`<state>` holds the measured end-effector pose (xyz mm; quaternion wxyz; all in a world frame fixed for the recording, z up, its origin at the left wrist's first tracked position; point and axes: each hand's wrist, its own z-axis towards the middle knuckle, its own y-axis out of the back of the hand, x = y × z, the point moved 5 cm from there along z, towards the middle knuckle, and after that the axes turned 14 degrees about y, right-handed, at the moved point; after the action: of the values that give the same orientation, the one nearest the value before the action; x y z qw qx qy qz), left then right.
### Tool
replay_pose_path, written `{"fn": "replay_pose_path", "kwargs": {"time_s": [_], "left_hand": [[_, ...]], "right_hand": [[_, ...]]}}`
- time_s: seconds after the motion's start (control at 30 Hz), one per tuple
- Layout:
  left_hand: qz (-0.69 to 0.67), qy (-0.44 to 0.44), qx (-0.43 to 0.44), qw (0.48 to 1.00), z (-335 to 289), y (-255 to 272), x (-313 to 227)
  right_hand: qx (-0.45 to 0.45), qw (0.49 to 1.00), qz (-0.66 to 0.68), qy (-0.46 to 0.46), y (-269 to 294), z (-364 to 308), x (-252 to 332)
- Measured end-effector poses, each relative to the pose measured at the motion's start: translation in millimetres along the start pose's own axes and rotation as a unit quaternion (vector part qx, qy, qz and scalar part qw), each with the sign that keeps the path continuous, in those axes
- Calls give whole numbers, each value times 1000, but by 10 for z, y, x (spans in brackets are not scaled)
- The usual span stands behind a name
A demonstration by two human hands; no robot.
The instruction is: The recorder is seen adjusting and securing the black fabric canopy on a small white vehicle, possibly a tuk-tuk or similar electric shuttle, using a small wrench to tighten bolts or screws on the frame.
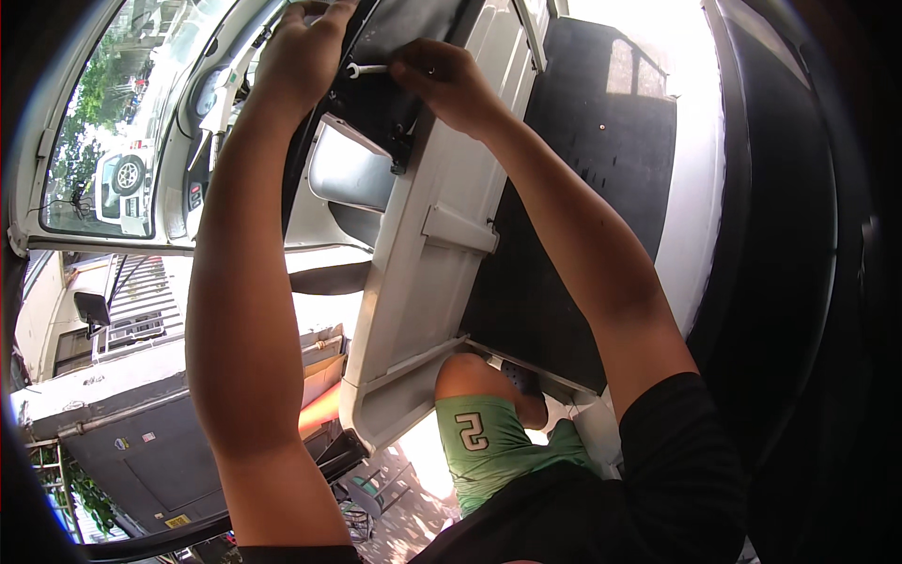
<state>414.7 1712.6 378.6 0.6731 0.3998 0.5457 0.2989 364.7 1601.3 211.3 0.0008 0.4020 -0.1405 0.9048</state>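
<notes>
A silver open-end wrench point(366, 70) is pinched in my right hand point(446, 83), its open jaw pointing left. Behind the wrench lies the face of a dark black panel point(418, 26). My left hand point(305, 54) is at the panel's left edge near the top of the view, fingers curled; the frame's edge cuts off part of them. Below the wrench, a black metal bracket point(400, 150) sits beside the white metal partition point(427, 244). Whether the wrench jaw touches a nut or bolt I cannot tell.
A grey seat point(349, 169) shows beyond the partition, and a vehicle windshield point(103, 122) at the left. A large black board point(573, 188) stands right of the partition. My bent leg in green shorts point(489, 442) is below. Outside are a grey cabinet point(150, 470) and a stool point(376, 493).
</notes>
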Motion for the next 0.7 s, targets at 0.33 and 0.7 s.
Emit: {"fn": "replay_pose_path", "kwargs": {"time_s": [0.33, 0.7], "left_hand": [[43, -112, -1, 993, 122, 142, 159], [80, -11, -60, 995, -100, 44, -85]], "right_hand": [[22, 959, -77, 271, 146, 457, 431], [31, 967, -138, 214, 181, 394, 38]]}}
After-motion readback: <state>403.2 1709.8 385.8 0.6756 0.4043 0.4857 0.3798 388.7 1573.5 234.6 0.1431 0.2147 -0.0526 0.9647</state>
